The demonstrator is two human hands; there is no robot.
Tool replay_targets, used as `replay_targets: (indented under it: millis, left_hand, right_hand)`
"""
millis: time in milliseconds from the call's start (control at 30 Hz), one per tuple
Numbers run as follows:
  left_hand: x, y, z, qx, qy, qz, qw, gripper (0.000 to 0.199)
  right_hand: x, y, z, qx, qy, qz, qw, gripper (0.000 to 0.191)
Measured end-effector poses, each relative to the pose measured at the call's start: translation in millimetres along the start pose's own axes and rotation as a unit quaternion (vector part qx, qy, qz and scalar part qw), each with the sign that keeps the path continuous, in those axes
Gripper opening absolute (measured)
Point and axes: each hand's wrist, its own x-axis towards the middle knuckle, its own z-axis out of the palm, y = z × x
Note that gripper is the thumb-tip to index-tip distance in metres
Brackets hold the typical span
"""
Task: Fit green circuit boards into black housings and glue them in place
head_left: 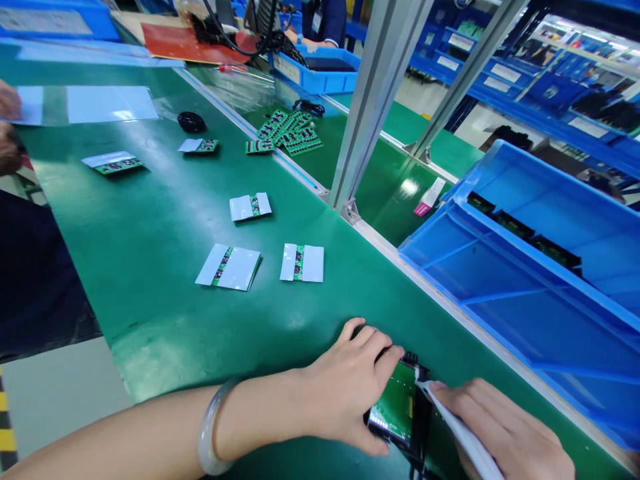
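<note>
A green circuit board (396, 404) in a black frame lies at the bottom right of the head view. My left hand (345, 387) is wrapped over the left side of this framed board, fingers at its top edge and thumb at its lower edge. A pale bracelet sits on that wrist. My right hand (505, 427) is closed round a white flat strip (465, 433), whose tip meets the frame's upper right part. Up the table are boards with white covers: one (303, 263) nearest, a larger one (230, 267) left of it, and another (251, 207) behind.
Blue bins (530, 300) holding black-framed boards stand at the right, behind a metal rail. A metal post (373, 100) rises beyond the table's middle. Loose green boards (290, 130) lie past the rail. Another person's hands (9, 120) are at the far left.
</note>
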Motion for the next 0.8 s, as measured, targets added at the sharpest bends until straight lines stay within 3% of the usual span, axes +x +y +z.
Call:
replay_targets:
  millis: [67,133,233,300,367,467,533,667,800]
  left_hand:
    - [0,-1,0.9,-0.003,-0.001,-0.004,1.000,0.092]
    - [0,-1,1.5,-0.007,-0.005,-0.006,1.000,0.095]
    - [0,-3,1.7,-0.019,-0.013,-0.002,1.000,0.100]
    - [0,-4,0.8,-0.030,-0.021,0.001,0.999,0.103]
    - [1,-5,-1.7,-0.042,-0.028,-0.002,0.999,0.104]
    - [4,-4,-9.0,-0.062,-0.048,-0.010,0.997,0.103]
    - [5,-2,-14.7,-0.070,-0.072,-0.013,0.995,0.102]
    - [6,0,-21.2,-0.068,-0.105,-0.027,0.992,0.103]
    - [5,0,-20.5,-0.068,-0.105,-0.039,0.991,0.106]
  right_hand:
    - [5,7,-6,0.026,0.009,0.027,0.999,0.017]
    - [8,17,-13,0.088,0.021,0.118,0.989,0.011]
    - [8,28,-21,0.188,0.029,0.261,0.946,0.014]
    - [6,29,-19,0.251,0.048,0.313,0.915,0.022]
    - [3,24,-13,0.345,0.061,0.362,0.864,0.028]
    - [2,9,0,0.477,0.033,0.441,0.760,0.035]
    - [3,-2,6,0.504,0.014,0.470,0.725,0.038]
    - [7,-12,12,0.546,0.000,0.444,0.710,0.027]
    - [6,-11,19,0.535,-0.042,0.398,0.744,0.018]
